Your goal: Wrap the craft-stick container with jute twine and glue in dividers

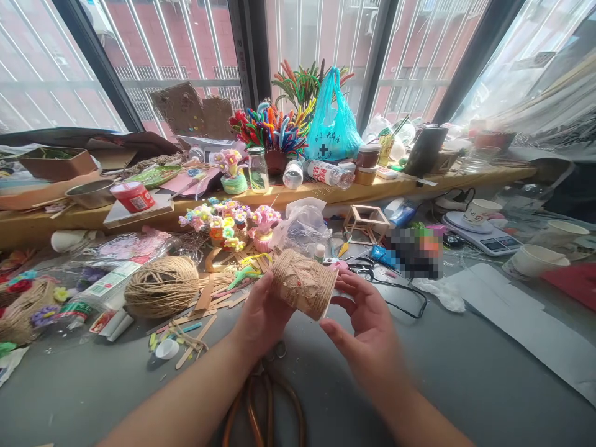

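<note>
A twine-wrapped cup (305,282), tilted on its side, is held above the grey table. Its brown side carries a raised leaf-like pattern with a tiny red spot. My left hand (267,310) is closed around the cup's left end. At the right end, my right hand (356,313) has its fingers apart around the rim; whether the fingertips touch it I cannot tell. Below the cup lie scissors with large brown handles (265,403), their blades partly hidden by my left hand. A ball of twine (161,287) rests to the left, near scattered wooden sticks (205,298).
Fuzzy flower pots (228,223) stand behind the cup, beside a clear plastic bag (302,226). A small wooden frame (366,223), black-handled scissors (363,267) and glasses (410,304) lie to the right. Further right are a kitchen scale (482,233) and white paper (516,329).
</note>
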Demonstrator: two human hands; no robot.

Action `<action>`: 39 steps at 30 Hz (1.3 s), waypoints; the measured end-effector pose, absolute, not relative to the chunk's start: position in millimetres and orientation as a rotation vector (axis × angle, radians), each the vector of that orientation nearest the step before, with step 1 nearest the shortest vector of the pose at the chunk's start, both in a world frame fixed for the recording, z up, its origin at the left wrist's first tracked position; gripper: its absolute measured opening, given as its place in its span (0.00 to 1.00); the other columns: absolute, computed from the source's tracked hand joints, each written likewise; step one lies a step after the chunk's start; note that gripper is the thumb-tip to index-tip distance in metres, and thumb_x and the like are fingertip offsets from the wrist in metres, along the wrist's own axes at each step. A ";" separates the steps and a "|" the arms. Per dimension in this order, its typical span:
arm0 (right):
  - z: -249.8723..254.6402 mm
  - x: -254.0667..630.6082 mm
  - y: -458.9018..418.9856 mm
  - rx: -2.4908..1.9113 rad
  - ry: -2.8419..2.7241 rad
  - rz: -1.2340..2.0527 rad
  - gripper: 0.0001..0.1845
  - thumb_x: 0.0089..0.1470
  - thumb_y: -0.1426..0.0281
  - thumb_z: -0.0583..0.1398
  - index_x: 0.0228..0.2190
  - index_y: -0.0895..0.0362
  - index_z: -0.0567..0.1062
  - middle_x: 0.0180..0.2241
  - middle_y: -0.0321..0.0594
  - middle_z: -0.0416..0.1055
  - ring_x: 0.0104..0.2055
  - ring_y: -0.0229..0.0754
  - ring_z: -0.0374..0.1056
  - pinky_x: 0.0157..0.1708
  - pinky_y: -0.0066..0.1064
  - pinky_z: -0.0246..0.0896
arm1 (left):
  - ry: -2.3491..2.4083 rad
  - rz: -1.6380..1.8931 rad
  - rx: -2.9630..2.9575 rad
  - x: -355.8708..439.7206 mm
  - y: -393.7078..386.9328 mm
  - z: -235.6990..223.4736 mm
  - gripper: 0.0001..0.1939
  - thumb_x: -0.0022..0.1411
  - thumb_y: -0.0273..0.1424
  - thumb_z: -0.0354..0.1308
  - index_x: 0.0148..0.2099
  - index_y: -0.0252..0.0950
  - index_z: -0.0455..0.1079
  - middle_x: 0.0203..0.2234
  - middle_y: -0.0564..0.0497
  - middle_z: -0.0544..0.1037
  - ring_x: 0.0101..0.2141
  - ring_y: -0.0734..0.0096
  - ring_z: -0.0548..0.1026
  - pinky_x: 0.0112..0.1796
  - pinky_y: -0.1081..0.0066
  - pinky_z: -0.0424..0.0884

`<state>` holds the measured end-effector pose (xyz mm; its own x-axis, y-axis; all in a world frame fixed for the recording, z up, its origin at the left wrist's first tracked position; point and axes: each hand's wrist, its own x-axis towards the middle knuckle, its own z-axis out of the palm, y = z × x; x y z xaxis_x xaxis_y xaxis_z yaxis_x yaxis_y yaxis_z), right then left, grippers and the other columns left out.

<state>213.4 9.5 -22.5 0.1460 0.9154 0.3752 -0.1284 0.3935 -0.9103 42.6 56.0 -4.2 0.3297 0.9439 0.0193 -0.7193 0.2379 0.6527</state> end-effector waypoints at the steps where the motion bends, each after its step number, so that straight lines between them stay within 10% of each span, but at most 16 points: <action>1: -22.8 214.0 9.8 -0.866 -1.182 0.897 0.33 0.51 0.63 0.74 0.57 0.43 0.71 0.64 0.47 0.64 0.62 0.57 0.66 0.55 0.51 0.70 | 0.434 1.173 0.617 42.0 56.3 -4.2 0.22 0.66 0.45 0.61 0.54 0.36 0.78 0.50 0.44 0.83 0.61 0.48 0.72 0.61 0.54 0.65; 39: -14.5 219.8 5.2 -0.932 -1.470 0.433 0.40 0.53 0.55 0.72 0.64 0.41 0.68 0.66 0.45 0.64 0.69 0.62 0.59 0.69 0.61 0.53 | 0.541 0.931 0.589 49.0 50.6 2.3 0.24 0.70 0.40 0.52 0.61 0.34 0.75 0.55 0.37 0.81 0.55 0.48 0.77 0.59 0.50 0.67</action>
<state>219.8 5.2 -14.5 0.1085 0.7557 0.6458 0.2844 0.5989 -0.7486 49.0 50.6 2.3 0.4895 0.8546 -0.1732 -0.5740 0.4653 0.6738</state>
